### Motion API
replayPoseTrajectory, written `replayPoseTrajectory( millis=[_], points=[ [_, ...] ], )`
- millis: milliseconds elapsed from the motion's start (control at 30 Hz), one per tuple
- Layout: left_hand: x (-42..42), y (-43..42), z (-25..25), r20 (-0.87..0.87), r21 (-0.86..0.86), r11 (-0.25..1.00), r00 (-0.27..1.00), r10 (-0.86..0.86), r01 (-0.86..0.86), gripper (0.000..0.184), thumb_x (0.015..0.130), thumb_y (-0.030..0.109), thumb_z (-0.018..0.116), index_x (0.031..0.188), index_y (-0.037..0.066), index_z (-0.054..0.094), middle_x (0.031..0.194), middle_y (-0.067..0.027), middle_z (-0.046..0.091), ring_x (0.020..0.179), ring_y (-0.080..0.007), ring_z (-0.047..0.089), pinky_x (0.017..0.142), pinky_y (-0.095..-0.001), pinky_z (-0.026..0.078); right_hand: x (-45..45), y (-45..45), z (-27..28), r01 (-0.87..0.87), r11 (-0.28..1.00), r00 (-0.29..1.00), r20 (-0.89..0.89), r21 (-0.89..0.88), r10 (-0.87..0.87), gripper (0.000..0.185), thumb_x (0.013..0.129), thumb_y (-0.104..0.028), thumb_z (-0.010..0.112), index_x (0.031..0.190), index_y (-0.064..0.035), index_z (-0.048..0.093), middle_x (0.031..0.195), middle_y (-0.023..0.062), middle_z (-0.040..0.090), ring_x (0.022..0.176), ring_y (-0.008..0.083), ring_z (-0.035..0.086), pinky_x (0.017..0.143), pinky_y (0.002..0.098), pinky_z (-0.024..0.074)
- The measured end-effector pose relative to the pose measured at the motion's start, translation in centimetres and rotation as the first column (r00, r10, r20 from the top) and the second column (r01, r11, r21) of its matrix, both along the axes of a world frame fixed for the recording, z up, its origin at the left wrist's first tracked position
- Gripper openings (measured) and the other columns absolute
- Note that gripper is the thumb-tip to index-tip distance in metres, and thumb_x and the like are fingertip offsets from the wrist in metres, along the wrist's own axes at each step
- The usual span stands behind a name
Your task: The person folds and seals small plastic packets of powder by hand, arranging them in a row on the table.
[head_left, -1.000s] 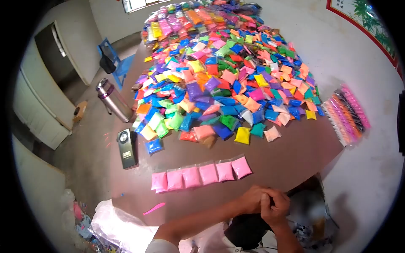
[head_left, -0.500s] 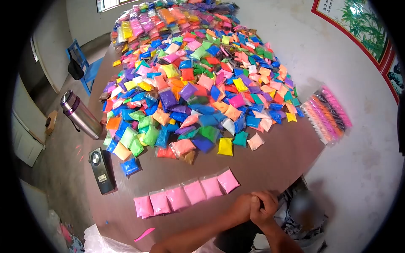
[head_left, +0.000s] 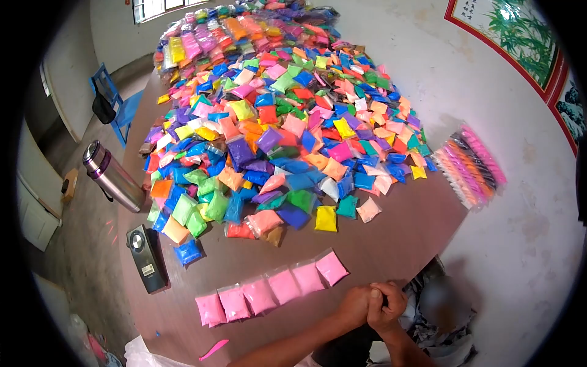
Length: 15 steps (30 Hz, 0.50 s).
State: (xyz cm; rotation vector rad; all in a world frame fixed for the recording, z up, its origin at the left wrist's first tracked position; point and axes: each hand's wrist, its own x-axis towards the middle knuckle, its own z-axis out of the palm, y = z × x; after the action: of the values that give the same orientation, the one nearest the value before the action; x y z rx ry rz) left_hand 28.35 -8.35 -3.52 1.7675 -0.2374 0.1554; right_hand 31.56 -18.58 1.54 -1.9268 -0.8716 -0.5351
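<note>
My left hand (head_left: 357, 307) and my right hand (head_left: 389, 304) are clasped together at the near right of the table. The fingers are closed around each other, and part of the left hand's fingers is hidden behind the right. No object shows in either hand. Just left of them lies a slanting row of several pink packets (head_left: 282, 286) in clear plastic, the closest one a short gap from my left hand. Below the row's left end rests a small pink plastic knife-like tool (head_left: 214, 349), touched by neither hand.
A large heap of colourful packets (head_left: 269, 147) covers the far part of the brown table (head_left: 403, 232). At the left edge stand a steel thermos (head_left: 114, 177) and a black device with a round dial (head_left: 147, 260). Bagged pink, orange and black pieces (head_left: 469, 166) lie at the right edge.
The camera view has shifted slightly, so the whole scene sits a little differently. My hands stay clasped, and the packets and tool keep their places on the table.
</note>
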Motion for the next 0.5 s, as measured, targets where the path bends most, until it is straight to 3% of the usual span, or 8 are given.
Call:
replayPoseTrajectory(
  millis=[133,200,233,300,500],
  points=[
    [-0.2,0.0,-0.5,0.032,0.015,1.0,0.999,-0.027,0.027,0.018,0.083,0.022,0.064,0.089,0.006,0.068,0.087,-0.0193,0.07,0.083,-0.0427,0.068,0.068,-0.0491,0.053,0.2,0.3,2.0,-0.049,0.997,0.994,-0.099,-0.066,0.042,0.007,0.085,-0.004,0.069,0.091,-0.0002,0.07,0.073,0.0132,0.068,0.06,0.0278,0.065,0.054,0.0339,0.0507],
    [-0.2,0.0,0.0,0.01,-0.039,0.998,0.999,0.047,-0.047,0.018,0.084,0.02,0.065,0.093,0.004,0.068,0.09,-0.0213,0.07,0.086,-0.0443,0.067,0.069,-0.049,0.053,0.7,0.6,2.7,-0.123,0.985,0.981,-0.164,-0.124,0.102,0.007,0.084,-0.003,0.07,0.091,-0.0003,0.071,0.073,0.0128,0.068,0.061,0.0264,0.066,0.056,0.0327,0.0515],
    [-0.2,0.0,0.0,0.013,-0.043,0.998,0.999,0.044,-0.044,0.018,0.084,0.02,0.065,0.093,0.004,0.068,0.09,-0.0213,0.07,0.086,-0.0443,0.067,0.069,-0.049,0.053,0.8,0.7,2.7,-0.12,0.985,0.982,-0.161,-0.128,0.099,0.007,0.084,-0.003,0.07,0.091,-0.0003,0.071,0.073,0.0128,0.068,0.061,0.0264,0.066,0.056,0.0327,0.0515],
    [0.0,-0.3,-0.2,-0.088,-0.205,0.973,0.992,0.089,-0.106,0.021,0.087,0.022,0.064,0.096,0.003,0.067,0.092,-0.0225,0.07,0.089,-0.0453,0.067,0.071,-0.0487,0.054,1.2,1.4,2.3,-0.096,0.986,0.985,-0.157,-0.136,0.074,0.008,0.084,-0.003,0.071,0.092,-0.0007,0.071,0.072,0.0126,0.068,0.06,0.0255,0.066,0.056,0.0316,0.0516],
    [0.4,-0.3,0.6,-0.07,-0.266,0.944,0.98,0.185,-0.197,0.021,0.089,0.022,0.063,0.098,0.003,0.067,0.092,-0.0232,0.069,0.09,-0.0462,0.067,0.071,-0.0483,0.054,1.8,2.0,1.8,-0.076,0.995,0.993,-0.09,-0.062,0.071,0.009,0.084,-0.003,0.071,0.093,-0.001,0.072,0.073,0.0124,0.068,0.059,0.0242,0.066,0.056,0.0309,0.0515]
  ],
)
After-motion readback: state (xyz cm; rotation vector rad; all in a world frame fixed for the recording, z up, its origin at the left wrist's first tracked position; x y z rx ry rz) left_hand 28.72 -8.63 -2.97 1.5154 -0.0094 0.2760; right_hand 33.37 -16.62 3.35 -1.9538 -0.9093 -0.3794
